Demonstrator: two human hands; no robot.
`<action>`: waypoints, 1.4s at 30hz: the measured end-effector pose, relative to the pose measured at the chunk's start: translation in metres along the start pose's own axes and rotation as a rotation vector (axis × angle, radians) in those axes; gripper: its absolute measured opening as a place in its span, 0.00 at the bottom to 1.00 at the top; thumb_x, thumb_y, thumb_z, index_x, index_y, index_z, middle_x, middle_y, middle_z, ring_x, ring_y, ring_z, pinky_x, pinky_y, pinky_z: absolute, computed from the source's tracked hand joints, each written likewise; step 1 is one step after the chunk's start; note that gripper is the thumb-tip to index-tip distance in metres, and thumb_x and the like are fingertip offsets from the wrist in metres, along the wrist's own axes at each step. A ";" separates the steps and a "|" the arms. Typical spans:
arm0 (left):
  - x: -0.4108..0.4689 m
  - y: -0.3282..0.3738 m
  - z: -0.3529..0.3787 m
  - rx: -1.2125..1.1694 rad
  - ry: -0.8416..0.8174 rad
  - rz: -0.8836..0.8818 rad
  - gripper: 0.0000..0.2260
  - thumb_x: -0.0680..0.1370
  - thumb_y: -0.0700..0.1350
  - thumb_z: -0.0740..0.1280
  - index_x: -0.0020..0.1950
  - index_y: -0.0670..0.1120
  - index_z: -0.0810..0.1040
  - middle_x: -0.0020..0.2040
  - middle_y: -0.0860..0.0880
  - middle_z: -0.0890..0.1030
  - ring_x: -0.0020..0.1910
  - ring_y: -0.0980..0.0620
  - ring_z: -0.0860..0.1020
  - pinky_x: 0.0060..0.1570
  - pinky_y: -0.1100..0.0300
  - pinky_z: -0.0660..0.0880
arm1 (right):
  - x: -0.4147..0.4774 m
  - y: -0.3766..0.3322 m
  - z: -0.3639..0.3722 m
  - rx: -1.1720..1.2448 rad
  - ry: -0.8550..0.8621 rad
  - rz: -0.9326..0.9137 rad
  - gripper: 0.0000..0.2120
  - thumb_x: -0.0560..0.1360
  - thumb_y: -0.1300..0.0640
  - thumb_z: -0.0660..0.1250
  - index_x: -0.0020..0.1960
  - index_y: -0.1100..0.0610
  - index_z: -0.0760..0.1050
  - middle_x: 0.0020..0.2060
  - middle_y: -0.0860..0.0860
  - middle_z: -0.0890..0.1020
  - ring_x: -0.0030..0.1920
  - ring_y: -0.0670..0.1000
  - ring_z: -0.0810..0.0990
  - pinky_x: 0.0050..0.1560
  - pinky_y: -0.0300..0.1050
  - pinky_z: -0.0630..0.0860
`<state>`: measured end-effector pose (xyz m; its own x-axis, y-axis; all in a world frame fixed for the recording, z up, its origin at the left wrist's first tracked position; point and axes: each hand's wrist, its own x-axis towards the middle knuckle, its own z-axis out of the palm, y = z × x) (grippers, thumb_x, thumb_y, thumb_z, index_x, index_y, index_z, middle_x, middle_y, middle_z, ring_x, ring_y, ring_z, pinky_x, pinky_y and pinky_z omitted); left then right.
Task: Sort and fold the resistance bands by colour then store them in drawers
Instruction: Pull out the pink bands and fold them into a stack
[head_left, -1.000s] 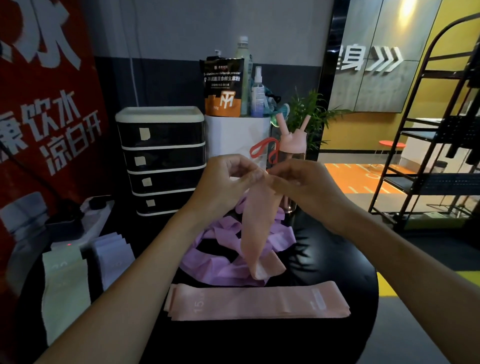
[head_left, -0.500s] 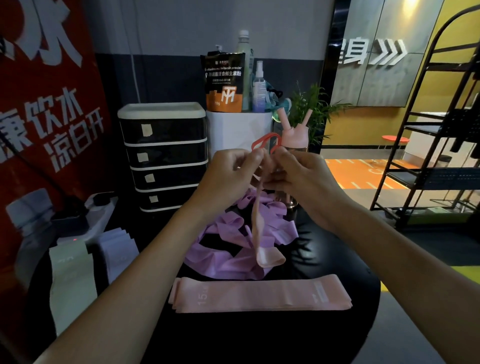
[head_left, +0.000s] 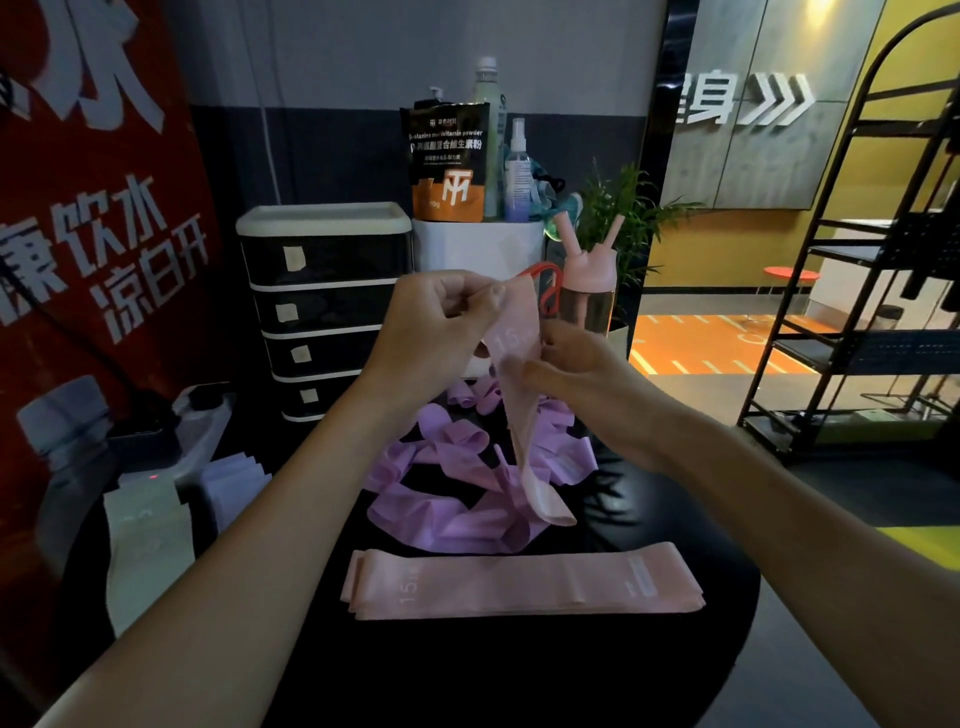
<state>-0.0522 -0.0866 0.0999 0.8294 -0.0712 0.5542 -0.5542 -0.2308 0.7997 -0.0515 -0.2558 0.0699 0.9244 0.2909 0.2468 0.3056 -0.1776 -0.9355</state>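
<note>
A pink resistance band (head_left: 519, 410) hangs above the round black table (head_left: 519, 670), its lower end touching a heap of loose purple bands (head_left: 441, 499). My left hand (head_left: 436, 327) pinches the band's top edge. My right hand (head_left: 576, 379) grips it a little lower, at its right edge. A flat stack of pink bands (head_left: 519, 582) lies near the table's front. Pale green bands (head_left: 145, 540) and light lavender bands (head_left: 234, 478) lie folded at the left. The black drawer unit (head_left: 322, 312) with shut drawers stands behind, at the left.
Behind the bands stand a pink bottle (head_left: 589, 296) and a white box (head_left: 478, 244) carrying a powder pouch and spray bottles. A power strip (head_left: 202, 415) lies at the left. A black metal rack (head_left: 857, 312) stands on the floor to the right.
The band has turned from edge-on to show its flat printed face. My right hand has slid down below my left hand, which stays at the top.
</note>
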 end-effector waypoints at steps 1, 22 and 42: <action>0.001 0.002 -0.002 -0.017 0.012 -0.002 0.07 0.81 0.41 0.66 0.47 0.49 0.83 0.41 0.48 0.86 0.42 0.51 0.84 0.43 0.56 0.82 | -0.001 0.002 0.000 -0.031 -0.015 -0.003 0.13 0.78 0.59 0.68 0.61 0.62 0.76 0.52 0.54 0.85 0.52 0.51 0.84 0.54 0.43 0.79; -0.029 -0.047 -0.050 -0.143 0.366 -0.213 0.07 0.81 0.41 0.66 0.46 0.48 0.83 0.36 0.52 0.84 0.35 0.57 0.81 0.34 0.64 0.76 | -0.057 0.030 -0.030 0.162 -0.240 0.187 0.39 0.54 0.42 0.83 0.60 0.56 0.76 0.48 0.56 0.85 0.46 0.51 0.84 0.42 0.39 0.79; -0.155 -0.108 -0.042 0.255 0.376 -0.289 0.12 0.77 0.38 0.70 0.39 0.54 0.80 0.37 0.59 0.82 0.36 0.61 0.78 0.40 0.69 0.75 | -0.117 0.100 -0.071 -0.299 0.102 0.266 0.07 0.76 0.62 0.70 0.45 0.51 0.82 0.42 0.59 0.83 0.45 0.61 0.80 0.47 0.50 0.74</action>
<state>-0.1239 -0.0095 -0.0621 0.8371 0.3719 0.4012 -0.2331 -0.4209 0.8767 -0.1124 -0.3743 -0.0347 0.9934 0.1058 0.0447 0.0923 -0.5038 -0.8589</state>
